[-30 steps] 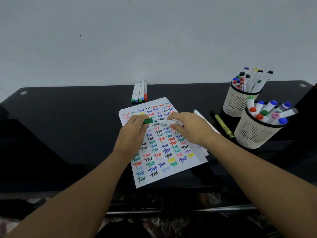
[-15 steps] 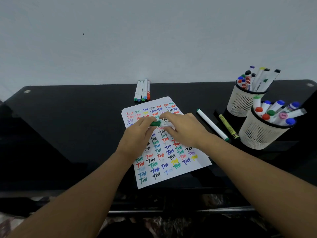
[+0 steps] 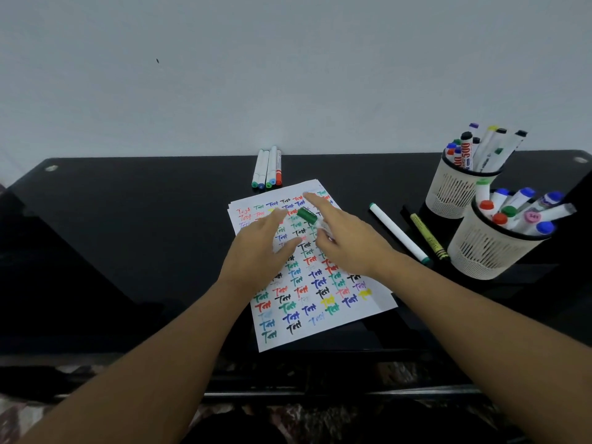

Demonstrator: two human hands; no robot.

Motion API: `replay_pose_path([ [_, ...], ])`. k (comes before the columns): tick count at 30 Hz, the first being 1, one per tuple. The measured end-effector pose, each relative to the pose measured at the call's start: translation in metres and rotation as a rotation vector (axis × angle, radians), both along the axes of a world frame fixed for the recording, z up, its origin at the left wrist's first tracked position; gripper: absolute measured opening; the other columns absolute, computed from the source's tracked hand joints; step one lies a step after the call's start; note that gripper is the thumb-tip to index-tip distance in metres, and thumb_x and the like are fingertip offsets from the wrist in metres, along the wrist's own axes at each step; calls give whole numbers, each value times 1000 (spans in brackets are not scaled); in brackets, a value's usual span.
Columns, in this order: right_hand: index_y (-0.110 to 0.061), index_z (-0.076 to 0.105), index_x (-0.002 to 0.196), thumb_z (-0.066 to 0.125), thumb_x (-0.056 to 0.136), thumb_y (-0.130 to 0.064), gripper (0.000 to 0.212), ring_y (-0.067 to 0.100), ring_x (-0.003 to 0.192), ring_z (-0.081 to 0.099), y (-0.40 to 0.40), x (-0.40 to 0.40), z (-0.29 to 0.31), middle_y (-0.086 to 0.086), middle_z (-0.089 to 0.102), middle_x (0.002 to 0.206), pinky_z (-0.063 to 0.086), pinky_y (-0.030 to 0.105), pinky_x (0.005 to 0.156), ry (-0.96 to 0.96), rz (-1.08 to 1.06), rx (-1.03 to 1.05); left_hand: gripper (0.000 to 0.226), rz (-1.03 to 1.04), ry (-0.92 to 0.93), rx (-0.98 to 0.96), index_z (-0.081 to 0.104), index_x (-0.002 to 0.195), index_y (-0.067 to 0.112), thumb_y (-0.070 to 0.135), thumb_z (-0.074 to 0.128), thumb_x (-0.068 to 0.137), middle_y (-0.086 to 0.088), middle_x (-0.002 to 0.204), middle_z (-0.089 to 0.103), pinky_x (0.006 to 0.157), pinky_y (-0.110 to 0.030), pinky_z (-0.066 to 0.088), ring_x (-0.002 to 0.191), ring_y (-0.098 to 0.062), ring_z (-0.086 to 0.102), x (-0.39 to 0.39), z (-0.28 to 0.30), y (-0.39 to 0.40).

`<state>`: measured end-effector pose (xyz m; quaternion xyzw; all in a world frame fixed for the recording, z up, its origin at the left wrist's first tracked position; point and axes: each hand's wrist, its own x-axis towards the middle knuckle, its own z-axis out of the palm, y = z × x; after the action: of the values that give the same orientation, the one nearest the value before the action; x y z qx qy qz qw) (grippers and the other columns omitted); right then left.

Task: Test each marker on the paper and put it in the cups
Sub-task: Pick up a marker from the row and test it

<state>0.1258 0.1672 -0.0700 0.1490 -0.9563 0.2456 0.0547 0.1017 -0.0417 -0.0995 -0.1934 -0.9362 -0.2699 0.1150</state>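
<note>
My right hand grip clamps the green-capped white marker above the scribbled white paper sheet; left hand grip apart, fingers loose.

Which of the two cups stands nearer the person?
The cup holding the pink-capped marker; it sits lower right in view, in front of the other cup by the wall.

The right hand covers most of the white barrel of the green-capped marker, so its grip cannot be read. Both hands hide rows of words on the white paper sheet. The near cream mesh cup hides the yellow crayon's lower tip.
</note>
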Motion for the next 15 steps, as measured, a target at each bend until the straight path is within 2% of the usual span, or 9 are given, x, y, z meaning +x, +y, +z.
replay_pose_path([
  [1,-53,14,160,41,106,-29,65,16,80,62,1,1,0,0,64,117,55,42,67,-9,1,3,64,2,15,-42,48,150,25,58,58,95,1,153,50,112,-36,38,138,-18,48,-2,-3,-1],
  [3,-57,19,158,39,104,-27,64,15,78,61,4,2,1,0,66,106,56,43,66,-23,-4,-1,63,20,-13,-91,57,143,23,63,56,94,0,147,56,113,-39,40,135,-17,50,-6,-5,-2],
  [5,-53,31,154,41,103,-23,60,14,59,54,7,3,3,-1,63,78,51,45,56,-39,-26,-30,64,36,-36,-114,59,141,23,65,55,93,2,143,59,111,-38,40,133,-15,50,-7,-5,-1],
  [7,-50,37,147,44,102,-22,54,18,49,49,8,5,5,3,58,63,48,47,50,-37,-59,-47,63,38,-29,-120,61,139,22,64,56,94,2,142,60,110,-37,40,133,-15,49,-7,-4,0],
  [10,-52,36,141,47,100,-23,51,29,52,58,10,8,6,7,62,64,49,48,48,-40,-63,-63,63,48,-42,-128,62,138,22,66,55,93,3,144,59,111,-38,40,134,-15,48,-8,-4,0],
  [15,-54,35,134,47,97,-24,49,28,54,61,12,11,7,8,68,72,53,51,50,-30,-51,-70,63,64,-47,-129,64,137,23,67,55,92,4,144,58,111,-37,39,136,-14,46,-7,-3,0],
])
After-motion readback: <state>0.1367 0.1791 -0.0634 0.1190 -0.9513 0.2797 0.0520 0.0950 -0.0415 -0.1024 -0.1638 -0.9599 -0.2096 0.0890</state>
